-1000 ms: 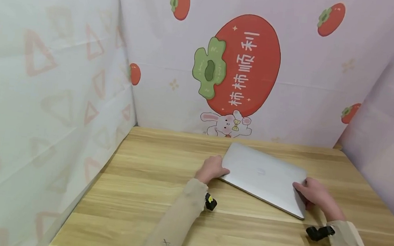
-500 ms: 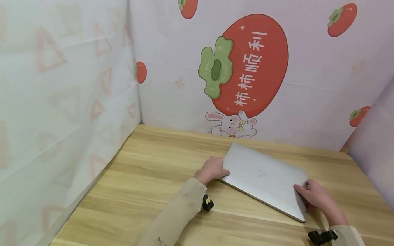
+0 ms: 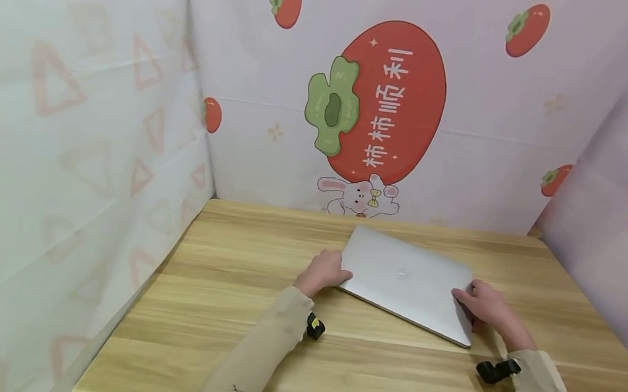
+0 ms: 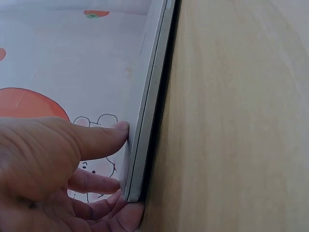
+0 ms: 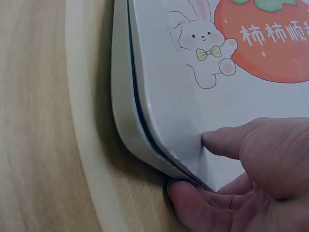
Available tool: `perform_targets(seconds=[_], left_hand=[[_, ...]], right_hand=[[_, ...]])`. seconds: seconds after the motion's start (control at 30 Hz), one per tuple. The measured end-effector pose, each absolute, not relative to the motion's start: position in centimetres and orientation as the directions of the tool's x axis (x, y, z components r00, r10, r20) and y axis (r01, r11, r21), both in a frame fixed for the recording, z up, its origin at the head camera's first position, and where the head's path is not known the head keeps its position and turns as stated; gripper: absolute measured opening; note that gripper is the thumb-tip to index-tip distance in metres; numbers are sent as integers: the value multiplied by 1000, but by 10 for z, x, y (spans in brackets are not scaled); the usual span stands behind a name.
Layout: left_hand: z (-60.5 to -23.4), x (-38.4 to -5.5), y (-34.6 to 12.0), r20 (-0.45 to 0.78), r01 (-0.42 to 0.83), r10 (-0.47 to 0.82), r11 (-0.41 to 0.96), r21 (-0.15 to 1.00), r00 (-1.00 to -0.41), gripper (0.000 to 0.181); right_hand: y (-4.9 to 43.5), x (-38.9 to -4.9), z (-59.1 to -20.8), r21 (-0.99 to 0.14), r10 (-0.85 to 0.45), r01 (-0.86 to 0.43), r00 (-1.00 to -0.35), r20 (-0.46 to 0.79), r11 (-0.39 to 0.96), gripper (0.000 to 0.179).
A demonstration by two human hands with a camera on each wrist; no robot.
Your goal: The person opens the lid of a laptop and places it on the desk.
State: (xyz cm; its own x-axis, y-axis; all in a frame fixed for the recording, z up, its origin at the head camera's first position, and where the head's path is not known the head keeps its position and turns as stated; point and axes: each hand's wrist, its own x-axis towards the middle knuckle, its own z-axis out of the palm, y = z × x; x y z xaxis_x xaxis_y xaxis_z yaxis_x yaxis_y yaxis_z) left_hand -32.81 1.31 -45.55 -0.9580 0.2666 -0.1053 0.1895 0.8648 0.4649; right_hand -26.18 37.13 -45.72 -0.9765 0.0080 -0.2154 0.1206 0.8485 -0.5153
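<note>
A silver laptop (image 3: 404,282), its lid down and a small logo in the middle, lies at a slant over the wooden table. My left hand (image 3: 323,270) holds its left end, thumb on the lid and fingers at the underside. At the opposite short side my right hand (image 3: 489,305) grips the edge the same way. The left wrist view shows the thumb (image 4: 104,140) on the lid of the laptop (image 4: 149,96), with a dark gap under its long edge. In the right wrist view, fingertips (image 5: 193,203) curl beneath the corner of the laptop (image 5: 169,121).
The wooden table (image 3: 194,347) runs up to a printed back cloth (image 3: 271,173) with persimmons and a rabbit. Pale cloth walls stand along the left (image 3: 81,169) and right (image 3: 621,204) sides. Black wrist cameras (image 3: 495,370) sit on both sleeves.
The head view swings slightly right, then back left. Both hands keep their hold on the laptop, which stays almost in place relative to the table.
</note>
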Motion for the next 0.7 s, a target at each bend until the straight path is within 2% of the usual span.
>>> perform_targets(seconds=[0.7], left_hand=[[-457,-325,-4,-113,195,275,866,460,-955,44]], right_hand=[[357,-262,-459,-535,27,168,-965,-261,828,58]])
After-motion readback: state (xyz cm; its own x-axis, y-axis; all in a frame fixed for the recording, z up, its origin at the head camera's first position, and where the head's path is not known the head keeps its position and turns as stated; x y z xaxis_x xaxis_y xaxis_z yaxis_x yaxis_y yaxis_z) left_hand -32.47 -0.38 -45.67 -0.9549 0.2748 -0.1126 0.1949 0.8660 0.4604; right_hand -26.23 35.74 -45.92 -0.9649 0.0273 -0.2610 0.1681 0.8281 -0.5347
